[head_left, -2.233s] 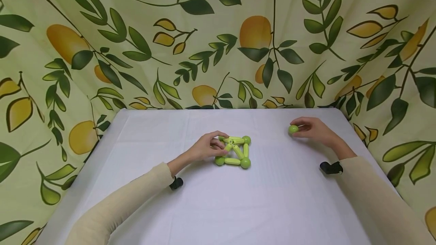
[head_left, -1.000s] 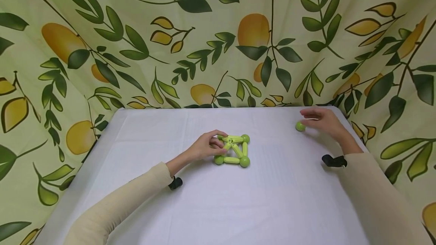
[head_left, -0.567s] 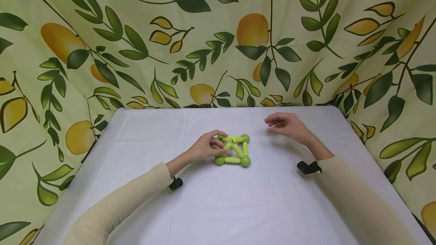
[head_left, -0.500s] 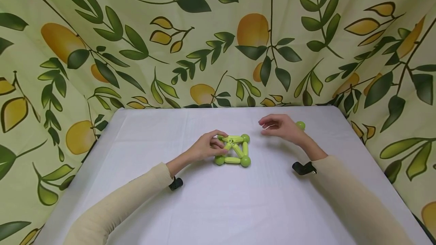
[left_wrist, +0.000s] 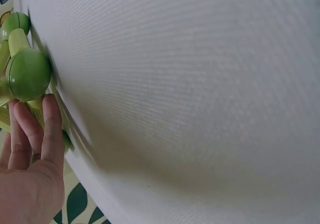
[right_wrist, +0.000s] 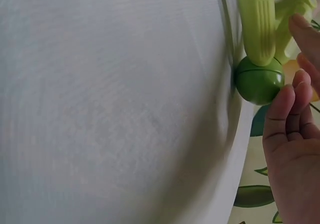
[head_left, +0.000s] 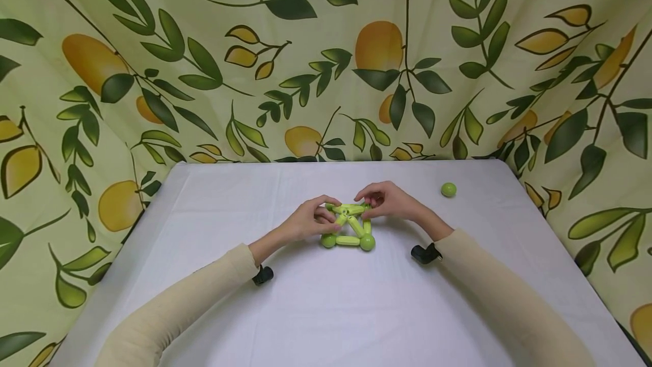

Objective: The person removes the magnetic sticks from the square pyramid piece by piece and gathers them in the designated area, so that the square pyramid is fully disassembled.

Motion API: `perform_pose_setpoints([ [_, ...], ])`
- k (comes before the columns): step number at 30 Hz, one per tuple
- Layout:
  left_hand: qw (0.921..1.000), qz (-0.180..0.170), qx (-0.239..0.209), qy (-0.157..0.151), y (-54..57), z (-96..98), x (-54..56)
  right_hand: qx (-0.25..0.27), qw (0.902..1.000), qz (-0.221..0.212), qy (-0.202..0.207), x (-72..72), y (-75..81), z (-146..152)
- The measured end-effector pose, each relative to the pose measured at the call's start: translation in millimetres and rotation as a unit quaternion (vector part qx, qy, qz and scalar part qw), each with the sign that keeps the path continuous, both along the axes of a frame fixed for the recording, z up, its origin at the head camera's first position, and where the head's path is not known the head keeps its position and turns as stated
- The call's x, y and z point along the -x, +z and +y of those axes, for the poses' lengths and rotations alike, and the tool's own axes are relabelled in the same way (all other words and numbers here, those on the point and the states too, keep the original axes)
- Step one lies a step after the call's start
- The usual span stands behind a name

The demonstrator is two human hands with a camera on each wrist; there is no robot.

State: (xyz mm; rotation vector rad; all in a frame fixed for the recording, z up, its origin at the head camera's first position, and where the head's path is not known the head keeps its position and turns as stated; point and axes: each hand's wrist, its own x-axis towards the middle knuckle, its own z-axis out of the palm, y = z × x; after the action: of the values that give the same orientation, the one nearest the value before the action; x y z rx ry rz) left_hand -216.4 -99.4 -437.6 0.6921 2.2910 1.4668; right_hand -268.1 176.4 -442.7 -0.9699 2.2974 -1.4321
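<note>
A frame of light-green magnetic rods [head_left: 348, 240] and darker green balls stands in the middle of the table, four-sided at its base, with slanted rods meeting above. From the left, my left hand [head_left: 308, 221] holds its left side between thumb and fingers; in the left wrist view the fingertips lie right by a rod below a near ball [left_wrist: 30, 74]. At the far right corner my right hand [head_left: 392, 201] grips the frame, fingertips against the corner ball [right_wrist: 259, 81] and thumb beside a slanted rod. The hands partly cover the two far corners.
A loose green ball [head_left: 449, 190] lies alone toward the table's far right. A white cloth covers the table [head_left: 356, 310], and a curtain with printed leaves and fruit [head_left: 305, 72] hangs behind and at both sides. Small black cameras [head_left: 425, 254] are worn at the wrists.
My right hand has set the loose ball down at the far right, let go of it, and moved left to the frame's far right corner. The left hand has stayed on the frame.
</note>
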Motion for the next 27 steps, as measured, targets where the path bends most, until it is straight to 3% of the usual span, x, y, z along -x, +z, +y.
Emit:
perform_pose_setpoints([
  [10,0.9999,-0.005,-0.008,-0.007,0.5,-0.9,0.4,-0.05,0.9987,0.007,0.006,5.5,-4.7,-7.3],
  [27,0.9998,-0.009,-0.015,-0.004,-1.7,-2.3,1.7,-0.04,0.9988,0.026,-0.008,0.9,-0.8,-8.1],
])
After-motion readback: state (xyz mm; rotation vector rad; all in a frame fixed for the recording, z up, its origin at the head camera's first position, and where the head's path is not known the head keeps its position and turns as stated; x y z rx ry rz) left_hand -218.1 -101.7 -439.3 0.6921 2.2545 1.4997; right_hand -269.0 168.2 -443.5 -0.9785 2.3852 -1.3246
